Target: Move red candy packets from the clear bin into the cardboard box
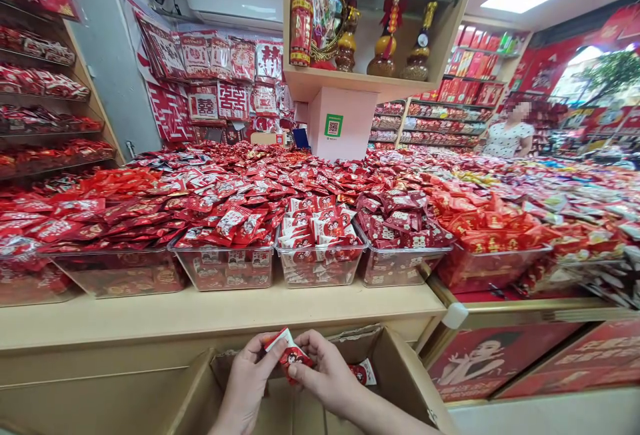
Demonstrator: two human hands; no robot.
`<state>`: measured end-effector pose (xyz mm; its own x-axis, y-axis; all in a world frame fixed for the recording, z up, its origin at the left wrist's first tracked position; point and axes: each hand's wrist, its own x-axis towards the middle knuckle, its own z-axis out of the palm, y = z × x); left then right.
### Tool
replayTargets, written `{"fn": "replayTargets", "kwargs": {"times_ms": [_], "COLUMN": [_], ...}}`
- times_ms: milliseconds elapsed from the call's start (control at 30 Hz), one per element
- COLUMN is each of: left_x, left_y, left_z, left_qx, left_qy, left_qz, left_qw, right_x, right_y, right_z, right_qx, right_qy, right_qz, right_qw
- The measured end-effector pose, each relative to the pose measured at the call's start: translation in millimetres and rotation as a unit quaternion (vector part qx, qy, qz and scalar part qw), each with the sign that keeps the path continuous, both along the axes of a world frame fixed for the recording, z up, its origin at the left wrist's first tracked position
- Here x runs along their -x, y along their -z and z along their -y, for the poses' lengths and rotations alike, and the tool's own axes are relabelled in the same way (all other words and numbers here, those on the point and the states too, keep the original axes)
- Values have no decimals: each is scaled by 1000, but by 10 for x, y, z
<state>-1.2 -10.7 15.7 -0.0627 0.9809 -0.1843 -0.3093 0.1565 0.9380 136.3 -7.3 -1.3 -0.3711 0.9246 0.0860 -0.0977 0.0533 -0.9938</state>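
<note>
While clear bins [320, 273] line the counter [300, 305] at 12 o'clock (carton [413, 381] at 6), my left hand [251, 371] and right hand [327, 376] pinch the red packet [294, 355] between them.

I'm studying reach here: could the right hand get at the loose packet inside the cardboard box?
Probably yes: the loose packet shows just past the right hand, and the cardboard box is open. But that hand and the left hand hold a second packet, so the right should likely let go first.
</note>
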Motion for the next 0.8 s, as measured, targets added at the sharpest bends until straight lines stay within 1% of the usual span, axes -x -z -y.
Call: {"fn": "replayTargets", "kwargs": {"times_ms": [67,133,167,200,267,333,367,400,433,467,500,567,633,700,800], "left_x": [9,19,23,27,31,31,30,29,29,30,33,45,65,91,145], "left_y": [-37,-33,-8,34,152,283,340,387,422,445,458,462,460,476,556], "left_z": [8,5,-1,-8,-19,-16,-10,-2,4,9,11,5,-11,-30,-52], "left_qx": [-3,10,22,34,34,-10,-38,-60,-73,-78,-79,-75,-65,-56,-53], "left_qy": [-9,-5,7,26,87,155,180,200,215,227,236,246,250,259,286], "left_qz": [45,66,53,22,-84,-219,-280,-329,-366,-388,-399,-411,-426,-444,-461], "left_qw": [999,998,998,999,992,963,942,921,903,890,883,875,867,856,838], "right_x": [-51,-139,-197,-263,-407,-549,-613,-667,-711,-743,-762,-768,-746,-721,-720], "right_y": [-167,-449,-632,-835,-1265,-1650,-1798,-1910,-1981,-2017,-2021,-1967,-1885,-1822,-1786], "right_z": [5,-34,-82,-156,-394,-739,-936,-1135,-1326,-1498,-1645,-1849,-1945,-1973,-1982], "right_qx": [-94,-172,-207,-247,-343,-416,-422,-415,-394,-367,-342,-305,-294,-291,-280], "right_qy": [35,54,61,73,122,194,227,245,247,235,220,189,180,183,194], "right_qz": [74,124,138,150,184,235,270,303,337,376,411,461,484,500,530], "right_qw": [992,976,967,954,913,857,835,822,818,818,816,811,804,794,777]}}
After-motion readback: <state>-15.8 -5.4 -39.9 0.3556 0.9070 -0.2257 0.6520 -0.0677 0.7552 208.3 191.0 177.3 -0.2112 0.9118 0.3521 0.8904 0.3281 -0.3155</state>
